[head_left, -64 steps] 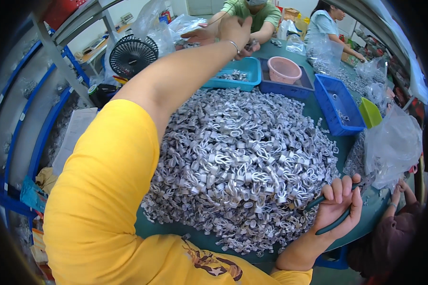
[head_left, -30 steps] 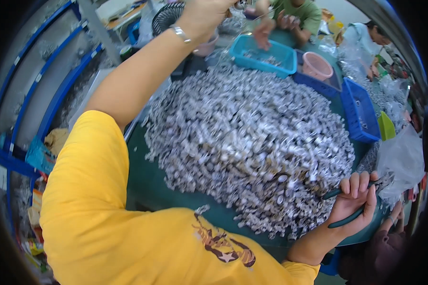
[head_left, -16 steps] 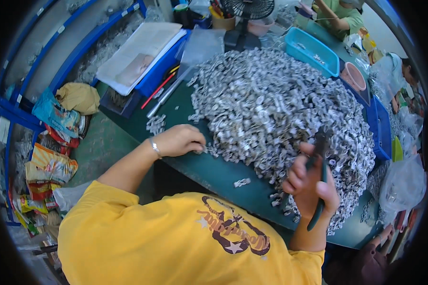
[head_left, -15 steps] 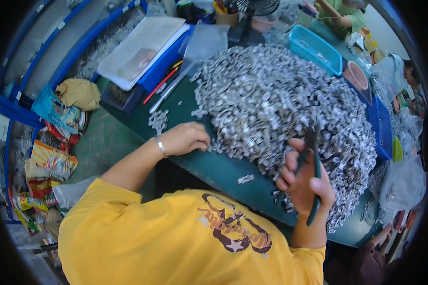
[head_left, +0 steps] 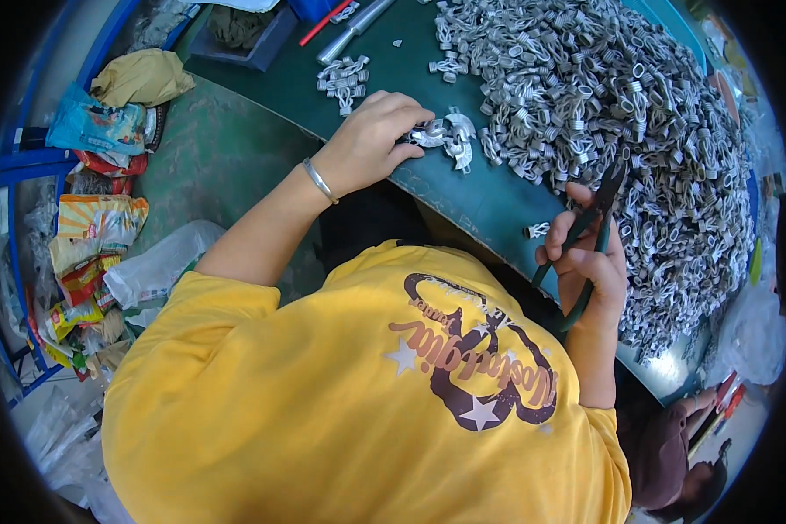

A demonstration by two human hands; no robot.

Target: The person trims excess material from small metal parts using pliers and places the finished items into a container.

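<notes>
On the green tabletop (head_left: 410, 57), left hand (head_left: 371, 140) pinches metal pieces (head_left: 429, 134), apparently gathering, next needing steadiness; right hand (head_left: 596, 264) grips pliers (head_left: 606, 194).

Okay, so this green table (head_left: 498, 196) has a massive heap (head_left: 620, 131) of little silver looped parts on it. Using the heap as clock centre, 12 on the far side: stray part (head_left: 537, 230) between 7 and 8, shiny curved pieces (head_left: 458, 141) at 9, small cluster (head_left: 343, 80) and grey box (head_left: 258, 59) past 9, metal rod (head_left: 351, 37) and red stick (head_left: 323, 24) at 10, turquoise bin (head_left: 677, 19) at 1.
</notes>
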